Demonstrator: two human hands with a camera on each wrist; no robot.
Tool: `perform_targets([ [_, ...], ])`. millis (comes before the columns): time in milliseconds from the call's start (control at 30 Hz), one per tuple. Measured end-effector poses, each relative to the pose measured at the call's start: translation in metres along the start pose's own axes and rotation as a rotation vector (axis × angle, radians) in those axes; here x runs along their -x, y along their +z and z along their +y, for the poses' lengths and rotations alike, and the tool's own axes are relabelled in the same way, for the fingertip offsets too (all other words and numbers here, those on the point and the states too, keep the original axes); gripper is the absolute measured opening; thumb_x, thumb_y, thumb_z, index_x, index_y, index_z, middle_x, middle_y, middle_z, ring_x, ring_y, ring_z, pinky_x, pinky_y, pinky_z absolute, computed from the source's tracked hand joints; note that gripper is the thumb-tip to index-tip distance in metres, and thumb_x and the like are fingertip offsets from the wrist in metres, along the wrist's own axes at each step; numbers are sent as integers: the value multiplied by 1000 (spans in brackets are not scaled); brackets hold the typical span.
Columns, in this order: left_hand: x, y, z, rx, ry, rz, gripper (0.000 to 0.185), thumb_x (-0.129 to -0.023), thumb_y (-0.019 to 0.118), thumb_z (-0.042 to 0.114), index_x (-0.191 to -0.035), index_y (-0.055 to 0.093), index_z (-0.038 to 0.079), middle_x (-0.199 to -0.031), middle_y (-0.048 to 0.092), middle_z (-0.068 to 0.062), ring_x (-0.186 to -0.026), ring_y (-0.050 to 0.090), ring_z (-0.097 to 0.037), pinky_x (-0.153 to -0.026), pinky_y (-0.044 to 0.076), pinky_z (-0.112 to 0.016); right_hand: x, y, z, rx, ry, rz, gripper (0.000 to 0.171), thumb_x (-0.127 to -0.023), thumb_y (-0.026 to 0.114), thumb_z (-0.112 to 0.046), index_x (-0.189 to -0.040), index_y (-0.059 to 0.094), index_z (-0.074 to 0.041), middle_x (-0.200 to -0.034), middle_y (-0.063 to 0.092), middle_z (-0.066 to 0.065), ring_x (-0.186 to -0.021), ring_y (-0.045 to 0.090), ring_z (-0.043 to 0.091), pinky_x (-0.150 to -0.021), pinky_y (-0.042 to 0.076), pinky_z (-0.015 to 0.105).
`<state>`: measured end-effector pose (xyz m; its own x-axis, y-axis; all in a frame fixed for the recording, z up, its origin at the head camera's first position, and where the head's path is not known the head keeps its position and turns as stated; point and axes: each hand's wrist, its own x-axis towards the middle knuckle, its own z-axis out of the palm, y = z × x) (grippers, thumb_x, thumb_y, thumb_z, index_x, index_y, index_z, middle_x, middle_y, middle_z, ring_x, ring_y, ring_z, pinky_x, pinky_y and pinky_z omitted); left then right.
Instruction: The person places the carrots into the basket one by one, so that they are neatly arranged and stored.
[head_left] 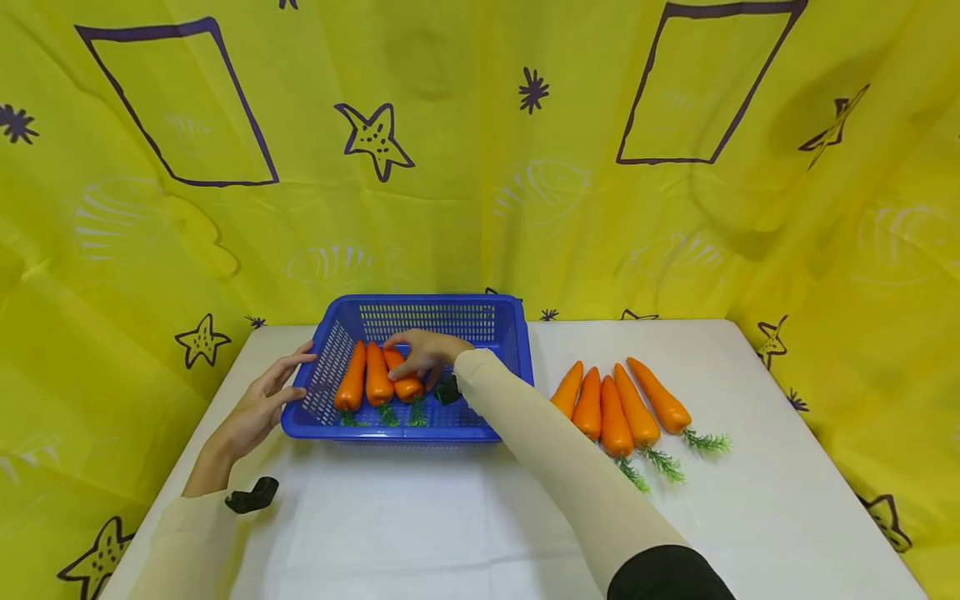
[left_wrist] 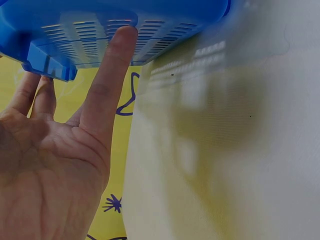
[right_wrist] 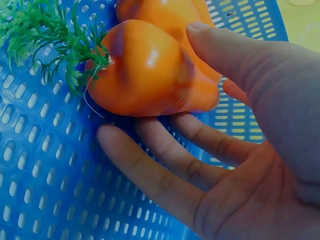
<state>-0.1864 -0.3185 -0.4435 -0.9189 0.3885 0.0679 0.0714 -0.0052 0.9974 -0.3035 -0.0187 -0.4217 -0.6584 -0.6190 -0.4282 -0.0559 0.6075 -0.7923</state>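
Note:
A blue slotted basket [head_left: 390, 432] stands on the white table [head_left: 450, 525] and holds three orange carrots with green tops. My right hand [head_left: 423, 354] reaches into it and grips the rightmost carrot [head_left: 407, 387]. In the right wrist view the thumb [right_wrist: 235, 60] lies over this carrot [right_wrist: 135, 65] and the fingers [right_wrist: 150, 165] lie under its side, on the basket floor [right_wrist: 45, 165]. The other two carrots [head_left: 364, 379] lie to its left. My left hand [head_left: 262, 404] rests straight-fingered against the basket's left wall, with a fingertip [left_wrist: 122, 40] touching the basket [left_wrist: 90, 25].
Several more carrots [head_left: 618, 408] lie side by side on the table right of the basket, green tops toward me. Yellow patterned cloth [head_left: 465, 167] hangs behind and on both sides. A black wrist mount [head_left: 251, 496] sits by my left sleeve.

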Motion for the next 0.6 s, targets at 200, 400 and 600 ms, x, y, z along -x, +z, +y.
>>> perform_targets([
  [200,0,1,2,-10,-10,7,48,-108,47,4,-155,37,6,-174,1,-2,-132,47,3,-91,58,-32,6,-1,-4,36,16,-3,67,-97,73,-21,-156,43,-21,-150,43,13,-95,65,29,-75,64,47],
  [400,0,2,3,-25,-25,21,49,-107,48,5,-155,38,7,-174,-1,-3,-129,48,3,-91,59,-32,18,-5,-10,102,19,-11,69,-98,72,-20,-158,40,-23,-156,39,13,-101,64,34,-79,63,48],
  [600,0,2,2,-24,-23,15,49,-108,47,5,-155,38,8,-174,-1,-4,-129,48,3,-90,59,-32,32,-10,-21,258,0,-32,70,-98,71,-21,-159,37,-25,-161,35,13,-111,62,39,-79,63,47],
])
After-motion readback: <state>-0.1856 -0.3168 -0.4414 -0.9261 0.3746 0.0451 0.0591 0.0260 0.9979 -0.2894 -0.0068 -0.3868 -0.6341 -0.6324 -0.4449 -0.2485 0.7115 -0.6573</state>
